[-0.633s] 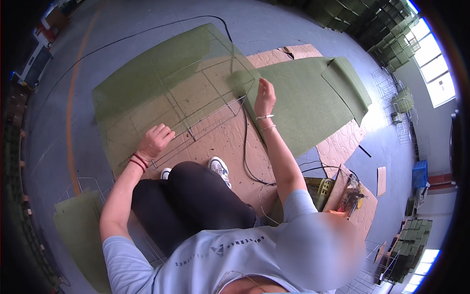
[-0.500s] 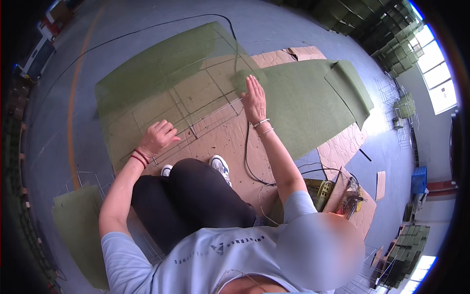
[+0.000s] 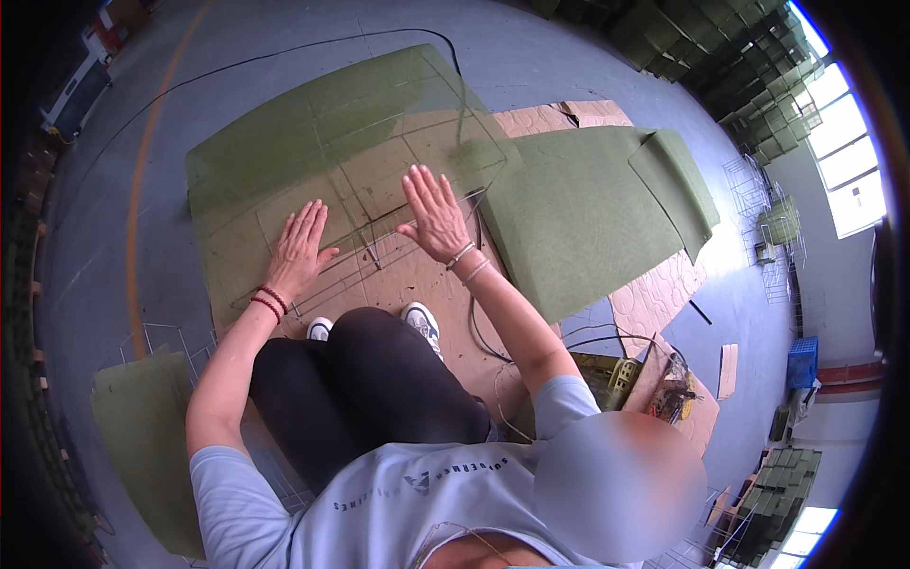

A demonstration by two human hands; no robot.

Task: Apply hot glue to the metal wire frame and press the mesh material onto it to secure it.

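A thin, see-through green mesh sheet [image 3: 284, 123] lies over a wire frame [image 3: 370, 248] on brown cardboard [image 3: 408, 294] in front of my feet. My left hand [image 3: 300, 250] rests flat on the near left part of the mesh, fingers stretched forward. My right hand [image 3: 436, 220] lies palm down near the sheet's near right edge, fingers extended and thumb apart. Neither hand grips anything. A denser green sheet [image 3: 588, 209] spreads to the right, with a folded flap at its far right; it adjoins the mesh's right edge.
A yellow-green plastic basket [image 3: 618, 381] sits by my right side beside assorted tools [image 3: 671, 394]. A black cable [image 3: 477, 327] curves across the cardboard. More green sheets [image 3: 147, 446] lie at the left. Green stacks [image 3: 730, 57], wire frames [image 3: 773, 228] and a blue crate [image 3: 803, 362] stand at the right.
My right hand has moved left and nearer, from the green sheets' join onto the mesh. My left hand has straightened from curled fingers to flat and shifted slightly forward.
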